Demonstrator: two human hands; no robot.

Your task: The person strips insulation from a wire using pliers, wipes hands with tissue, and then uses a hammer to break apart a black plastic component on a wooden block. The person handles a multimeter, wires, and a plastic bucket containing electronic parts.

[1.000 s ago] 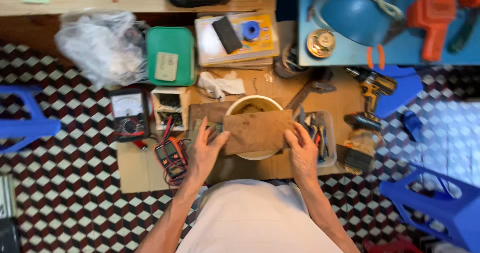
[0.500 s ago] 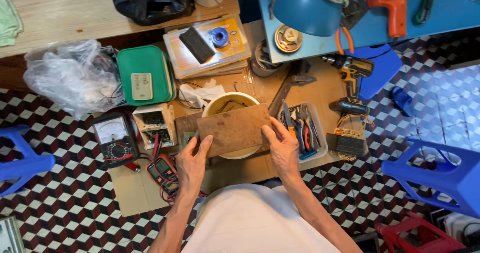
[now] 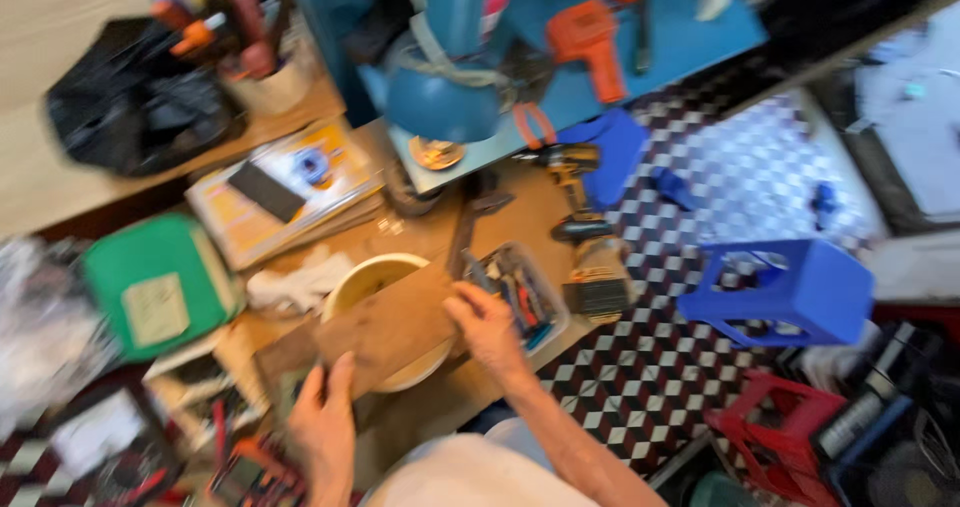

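Taking the bowl [image 3: 375,279] as the landmark: far to its left lies a green case [image 3: 150,282] with a pale label on its lid, shut, so its contents cannot be seen. Up and left of the bowl a black bag [image 3: 130,112] sits slumped on the bench, and beside that a pale cup [image 3: 268,85] holds upright tools with red and orange handles. Between the cup and the bowl lies a stack of books [image 3: 290,192]; a white rag [image 3: 290,289] touches the bowl's left side. The bowl is cream-coloured and round; what little of its inside shows looks bare, most of it being covered by the board [image 3: 385,329]. The board is flat, brown and worn, lying tilted across the bowl's rim, its left end lower. The left hand [image 3: 325,422], below and left of the bowl, presses its fingers on the board's left edge. The right hand [image 3: 485,332], at the bowl's right, curls its fingers over the board's right end, gripping it. Just right of the bowl a clear tray [image 3: 545,312] holds pliers and small hand tools. Further right lie a drill [image 3: 570,172] and a blue stool [image 3: 790,292] on the chequered floor.
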